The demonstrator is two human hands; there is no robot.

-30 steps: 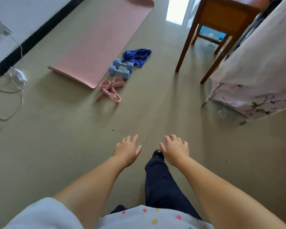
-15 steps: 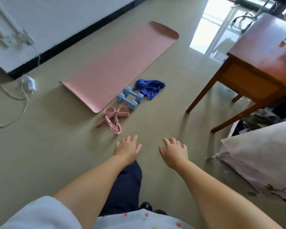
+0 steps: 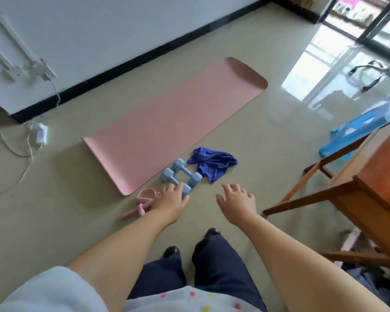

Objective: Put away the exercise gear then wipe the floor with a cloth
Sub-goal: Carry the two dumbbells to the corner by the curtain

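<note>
Stretching ahead of both hands, bare floor (image 3: 268, 140) is running to the wall (image 3: 99, 30). The left hand (image 3: 170, 202) and right hand (image 3: 238, 202) are hanging open, holding nothing. Two dumbbells (image 3: 180, 175) are lying just beyond the left fingertips, the pink band (image 3: 142, 202) beside that hand's left edge, the mat (image 3: 171, 122) farther ahead, the cloth (image 3: 212, 165) just ahead of the right hand. A table (image 3: 369, 188) is crowding the right hand's right side; a cable (image 3: 20, 154) is trailing far left.
</note>
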